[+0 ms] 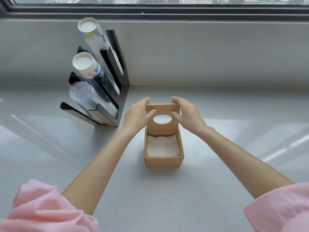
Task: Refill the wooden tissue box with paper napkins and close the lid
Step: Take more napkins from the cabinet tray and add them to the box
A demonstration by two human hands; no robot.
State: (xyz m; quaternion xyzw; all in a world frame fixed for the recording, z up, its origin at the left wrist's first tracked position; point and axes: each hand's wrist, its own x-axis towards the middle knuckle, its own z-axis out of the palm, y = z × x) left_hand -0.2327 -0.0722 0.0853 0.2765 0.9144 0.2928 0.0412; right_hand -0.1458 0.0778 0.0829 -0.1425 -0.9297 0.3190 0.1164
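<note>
Pink sleeves [48,210] fill both bottom corners, bare forearms reaching out over the grey counter [66,148]. Wooden box [163,160] sits mid-counter, white napkins [162,146] stacked inside, nearly filling it. Lid [163,109] stands upright at the far edge, oval hole facing the camera. Black cup rack [115,91] stands left of the box, against the wall, holding two paper cup stacks [93,46] and one stack of clear plastic cups [87,97]; it is close to the left hand but not touching. Window frame [150,10] runs along the top. Left hand [137,114] pinches the lid's left upper corner, thumb in front, fingers behind. Right hand [187,113] grips the right upper corner likewise. Nothing blocks the box.
</note>
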